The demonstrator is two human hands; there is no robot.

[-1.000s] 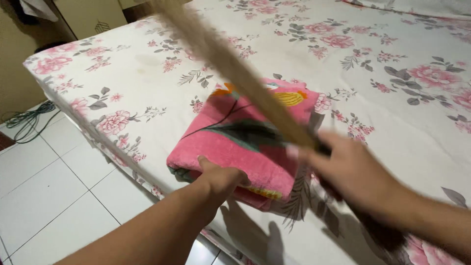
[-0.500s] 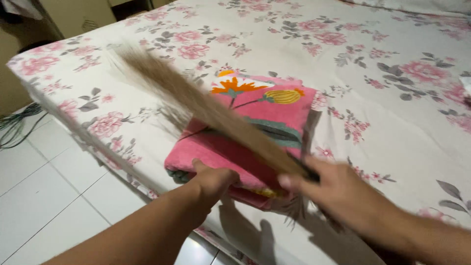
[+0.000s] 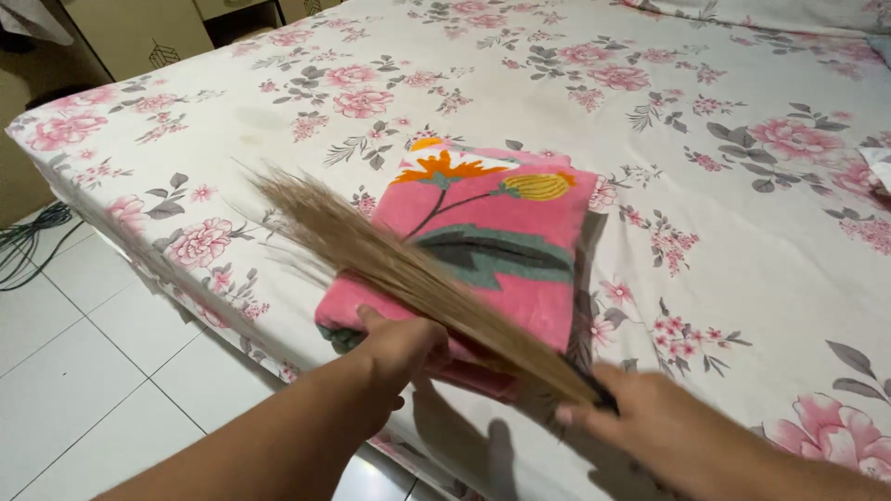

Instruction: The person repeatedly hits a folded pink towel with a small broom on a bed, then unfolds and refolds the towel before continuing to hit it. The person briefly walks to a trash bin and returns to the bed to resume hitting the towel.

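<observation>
— Pink, mostly: a folded pink blanket [image 3: 483, 255] with an orange flower and green leaves printed on it lies flat on the flowered bedsheet [image 3: 742, 250], close to the near edge of the mattress.

— And the hands in the head view?

— The left hand [image 3: 399, 348] presses on the blanket's near edge, fingers curled over the fold and touching the cloth. The right hand [image 3: 650, 431] is at the lower right, fingers wrapped tight around the dark handle of a straw hand broom [image 3: 399, 269].

— Where does the broom lie?

— Its tan bristles slant up and to the left from the right hand, crossing the blanket's near left corner, with the fanned tips over the sheet just beside the blanket. They look blurred.

— Anything around the bed?

— White tiled floor [image 3: 83, 371] to the left, with a green cable [image 3: 28, 246] coiled on it beside the mattress corner.
</observation>
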